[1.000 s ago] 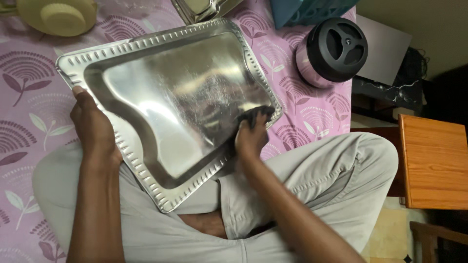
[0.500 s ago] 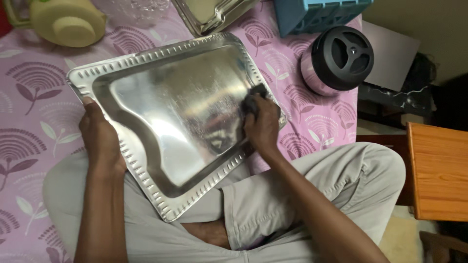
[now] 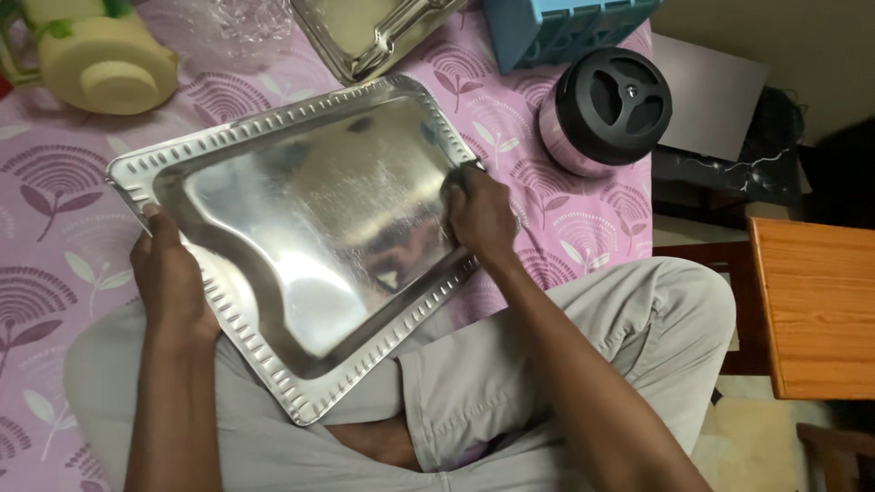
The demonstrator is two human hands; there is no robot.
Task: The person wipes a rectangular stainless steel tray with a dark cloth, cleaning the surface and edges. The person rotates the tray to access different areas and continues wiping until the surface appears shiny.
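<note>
Left hand: left hand (image 3: 169, 273) grips the left rim of the steel tray (image 3: 301, 210); thumb lies on the ribbed edge, fingers go under it
Right hand: right hand (image 3: 480, 214) presses on the right side of the tray, near its far right corner; fingers are curled; I cannot tell if something is inside the hand
Tray: large, rectangular, shiny, with a ribbed rim; it rests tilted on the person's lap, over the crossed legs in grey trousers (image 3: 510, 383); its far edge is over the bedsheet
Bedsheet: purple bedsheet (image 3: 55, 191) with leaf pattern lies under everything
Behind the tray: second metal tray (image 3: 365, 32) at the top; pale yellow jug (image 3: 100, 59) at top left; blue crate (image 3: 565, 23) at top right
Right of the tray: round container with black lid (image 3: 606, 109) stands on the bedsheet, near the right hand but apart
Far right: wooden furniture (image 3: 816, 310) beside the bed
</note>
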